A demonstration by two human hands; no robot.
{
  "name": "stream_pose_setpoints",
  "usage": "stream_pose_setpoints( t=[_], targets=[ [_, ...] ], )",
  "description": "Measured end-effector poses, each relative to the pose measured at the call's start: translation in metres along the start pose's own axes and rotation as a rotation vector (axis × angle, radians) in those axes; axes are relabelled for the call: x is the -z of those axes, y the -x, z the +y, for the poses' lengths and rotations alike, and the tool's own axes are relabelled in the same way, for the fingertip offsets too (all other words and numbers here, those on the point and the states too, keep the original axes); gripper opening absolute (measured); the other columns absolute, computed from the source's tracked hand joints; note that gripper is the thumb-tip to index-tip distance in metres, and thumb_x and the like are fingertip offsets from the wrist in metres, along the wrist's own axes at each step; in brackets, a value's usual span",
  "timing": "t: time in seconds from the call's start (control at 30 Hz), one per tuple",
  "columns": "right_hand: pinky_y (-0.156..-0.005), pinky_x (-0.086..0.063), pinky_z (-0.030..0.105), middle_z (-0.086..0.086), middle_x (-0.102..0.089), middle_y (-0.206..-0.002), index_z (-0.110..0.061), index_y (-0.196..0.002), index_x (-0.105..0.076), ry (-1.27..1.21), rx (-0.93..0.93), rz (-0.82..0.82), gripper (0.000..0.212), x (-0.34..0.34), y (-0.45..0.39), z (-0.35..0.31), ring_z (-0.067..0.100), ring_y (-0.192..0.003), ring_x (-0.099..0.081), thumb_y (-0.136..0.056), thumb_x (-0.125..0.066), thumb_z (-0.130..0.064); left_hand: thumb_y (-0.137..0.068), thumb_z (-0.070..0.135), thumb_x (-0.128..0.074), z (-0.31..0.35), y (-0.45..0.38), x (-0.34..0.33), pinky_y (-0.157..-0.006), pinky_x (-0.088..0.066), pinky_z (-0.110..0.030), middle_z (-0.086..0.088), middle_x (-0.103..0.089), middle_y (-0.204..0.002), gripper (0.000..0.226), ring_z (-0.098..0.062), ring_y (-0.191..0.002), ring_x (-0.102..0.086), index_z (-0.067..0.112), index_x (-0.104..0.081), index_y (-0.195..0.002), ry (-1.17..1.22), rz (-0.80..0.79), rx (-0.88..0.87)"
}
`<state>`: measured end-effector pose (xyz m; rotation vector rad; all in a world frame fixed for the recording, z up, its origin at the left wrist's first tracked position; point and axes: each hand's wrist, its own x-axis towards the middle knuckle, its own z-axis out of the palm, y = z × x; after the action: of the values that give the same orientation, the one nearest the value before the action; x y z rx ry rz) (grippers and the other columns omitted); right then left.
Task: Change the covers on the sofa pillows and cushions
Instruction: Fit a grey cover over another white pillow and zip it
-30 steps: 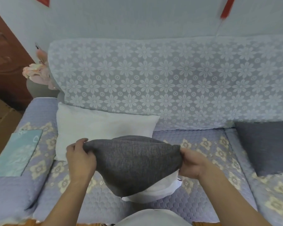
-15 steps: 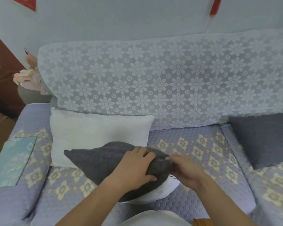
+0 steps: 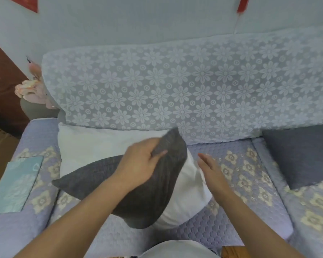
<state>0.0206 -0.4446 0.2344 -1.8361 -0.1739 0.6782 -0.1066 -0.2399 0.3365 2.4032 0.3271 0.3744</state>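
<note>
So, grey cover (image 3: 138, 192): half drawn over the white pillow (image 3: 186, 192), whose bare right end sticks out on the sofa seat (image 3: 231, 229)
Left hand (image 3: 140, 164): crosses over and grips the cover's raised corner, probably to tug it along the pillow
Right hand (image 3: 210, 170): flat, fingers straight, holding nothing, just beside the bare end, likely ready to steady it
Spare white pillow (image 3: 93, 144): propped behind, against the backrest (image 3: 175, 86)
Dark cushion (image 3: 302, 157): well apart, far right
</note>
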Motion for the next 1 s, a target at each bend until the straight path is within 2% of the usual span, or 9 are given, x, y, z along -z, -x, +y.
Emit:
stream_pose_setpoints(
  t=[0.1, 0.2, 0.3, 0.43, 0.53, 0.6, 0.67, 0.77, 1.0],
  targets=[
    [-0.107, -0.029, 0.027, -0.015, -0.042, -0.141, -0.031, -0.145, -0.047, 0.055, 0.101, 0.097, 0.042, 0.009, -0.010, -0.009, 0.005, -0.131, -0.037, -0.104, -0.045, -0.042, -0.099, 0.030, -0.064, 0.005, -0.008, 0.027, -0.086, -0.055, -0.024, 0.015, -0.077, -0.101, 0.013, -0.004, -0.094, -0.072, 0.031, -0.073, -0.109, 0.414, 0.132, 0.289],
    [-0.114, -0.032, 0.033, -0.010, -0.046, -0.147, -0.027, -0.143, -0.050, 0.125, 0.203, 0.169, 0.042, 0.010, -0.023, -0.009, 0.009, -0.136, -0.039, -0.102, -0.050, -0.037, -0.100, 0.025, -0.063, -0.022, 0.001, 0.043, -0.090, -0.054, -0.032, 0.007, -0.078, -0.103, 0.015, -0.010, -0.099, -0.073, 0.021, -0.074, -0.109, 0.582, 0.253, 0.430],
    [-0.121, -0.025, 0.042, 0.000, -0.043, -0.152, -0.019, -0.145, -0.049, 0.441, 0.291, 0.217, 0.046, 0.008, -0.034, 0.005, 0.020, -0.143, -0.034, -0.100, -0.054, -0.031, -0.102, 0.021, -0.060, -0.075, 0.026, 0.044, -0.088, -0.055, -0.035, 0.002, -0.078, -0.100, 0.013, -0.014, -0.095, -0.073, 0.017, -0.072, -0.106, 0.665, 0.296, 0.607],
    [-0.122, -0.016, 0.041, 0.007, -0.029, -0.161, -0.020, -0.154, -0.033, 0.736, 0.079, 0.024, 0.061, 0.007, -0.036, 0.058, 0.027, -0.149, -0.023, -0.099, -0.054, -0.034, -0.105, 0.033, -0.055, -0.190, 0.053, 0.035, -0.095, -0.051, -0.047, -0.017, -0.067, -0.126, 0.037, -0.037, -0.113, -0.063, 0.008, -0.058, -0.131, 0.324, 0.188, 0.951],
    [-0.109, -0.040, 0.046, 0.013, -0.044, -0.151, -0.022, -0.144, -0.045, 0.741, -0.211, -0.191, 0.052, 0.006, -0.031, 0.100, 0.031, -0.132, -0.046, -0.095, -0.049, -0.039, -0.104, 0.031, -0.055, -0.229, 0.063, 0.001, -0.106, -0.042, -0.051, -0.026, -0.041, -0.152, 0.065, -0.046, -0.132, -0.046, 0.004, -0.027, -0.156, 0.005, -0.077, 1.147],
    [-0.099, -0.048, 0.049, 0.023, -0.055, -0.133, -0.011, -0.139, -0.050, 0.635, -0.380, -0.218, 0.042, 0.004, -0.023, 0.126, 0.036, -0.115, -0.057, -0.099, -0.050, -0.024, -0.103, 0.034, -0.057, -0.228, 0.072, -0.045, -0.109, -0.040, -0.044, -0.020, -0.031, -0.161, 0.078, -0.042, -0.141, -0.038, 0.010, -0.013, -0.162, 0.010, -0.325, 1.074],
    [-0.086, -0.053, 0.043, 0.021, -0.057, -0.127, -0.011, -0.148, -0.040, 0.523, -0.536, -0.225, 0.054, 0.004, -0.013, 0.155, 0.031, -0.103, -0.063, -0.096, -0.052, -0.011, -0.103, 0.041, -0.055, -0.221, 0.079, -0.093, -0.118, -0.033, -0.040, -0.015, -0.021, -0.166, 0.082, -0.034, -0.149, -0.029, 0.023, -0.003, -0.163, 0.019, -0.536, 0.905],
    [-0.085, -0.050, 0.035, 0.016, -0.047, -0.144, -0.013, -0.156, -0.027, 0.472, -0.654, -0.225, 0.067, 0.007, -0.007, 0.195, 0.026, -0.107, -0.059, -0.096, -0.055, -0.009, -0.104, 0.045, -0.048, -0.205, 0.076, -0.147, -0.125, -0.019, -0.038, -0.003, 0.007, -0.170, 0.075, -0.025, -0.156, -0.013, 0.037, 0.000, -0.162, -0.100, -0.772, 0.701],
    [-0.097, -0.046, 0.039, 0.013, -0.034, -0.156, -0.020, -0.159, -0.017, 0.230, -0.710, -0.143, 0.074, 0.024, -0.071, 0.262, 0.031, -0.124, -0.050, -0.098, -0.059, -0.017, -0.105, 0.044, -0.041, -0.232, 0.045, -0.194, -0.124, -0.023, -0.046, -0.005, 0.019, -0.168, 0.071, -0.036, -0.155, -0.008, 0.049, 0.006, -0.158, -0.461, -0.851, 0.614]
  ],
)
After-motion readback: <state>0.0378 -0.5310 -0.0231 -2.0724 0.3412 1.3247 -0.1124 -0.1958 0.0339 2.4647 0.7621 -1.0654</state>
